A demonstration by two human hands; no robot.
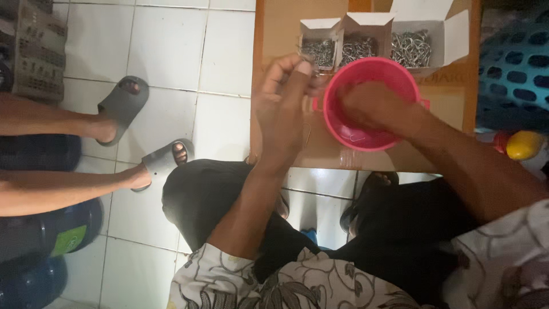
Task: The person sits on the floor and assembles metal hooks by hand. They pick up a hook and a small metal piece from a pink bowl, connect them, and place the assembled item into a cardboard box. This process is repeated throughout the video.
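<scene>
The fingers point(300, 67) of the left hand point(281, 109) are being pinched together at the tips, close to the rim of a pink bowl point(370, 103); whether something small is being held between them cannot be told. The right hand point(374, 106) is being lowered into the bowl, its fingers curled downward and hidden against the inside, so their grip cannot be told either. A thin wire piece point(355, 137) is lying on the bowl's bottom.

The bowl is being carried by a brown tabletop point(280, 26), near its front edge. Just behind the bowl, three open white boxes are lined up side by side: a small one point(318, 40) at the left, a middle one point(361, 35), and a larger one point(429, 34) at the right, each filled with small metal hooks point(410, 48).

Beside the tabletop, on the white tiled floor point(171, 51), another person's feet in grey sandals point(123, 106) are being rested. A blue basket point(514, 74) and a yellow object point(523, 144) are being kept at the right.
</scene>
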